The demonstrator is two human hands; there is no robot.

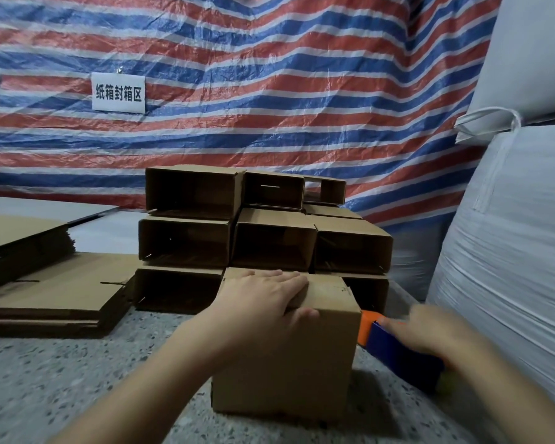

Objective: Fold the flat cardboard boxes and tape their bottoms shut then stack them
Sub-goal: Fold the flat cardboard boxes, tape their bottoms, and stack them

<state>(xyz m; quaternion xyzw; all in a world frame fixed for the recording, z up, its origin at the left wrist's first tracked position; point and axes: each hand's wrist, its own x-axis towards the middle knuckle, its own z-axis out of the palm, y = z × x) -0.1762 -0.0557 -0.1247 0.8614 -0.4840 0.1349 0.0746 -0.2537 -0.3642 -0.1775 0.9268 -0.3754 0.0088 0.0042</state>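
Backdrop: striped red, white and blue tarpaulin (269, 75), speckled floor (45, 379).
Done: folded brown cardboard boxes (263, 225) stacked mid-frame.
Left: flat brown cardboard sheets (55, 293), left.
Left hand (263, 299): pressing flat on the upright brown cardboard box (289, 357), centre.
Right hand (430, 331): blurred, on the blue-and-orange tape dispenser (398, 350); grip unclear.

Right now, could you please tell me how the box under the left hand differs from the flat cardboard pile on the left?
The box under the left hand is folded up into a block, while the flat cardboard pile lies in unfolded sheets. The left hand presses on top of the box; nothing touches the pile. The box sits right in front of the stacked boxes, the pile off to their left. Both are plain brown cardboard resting on the speckled floor.
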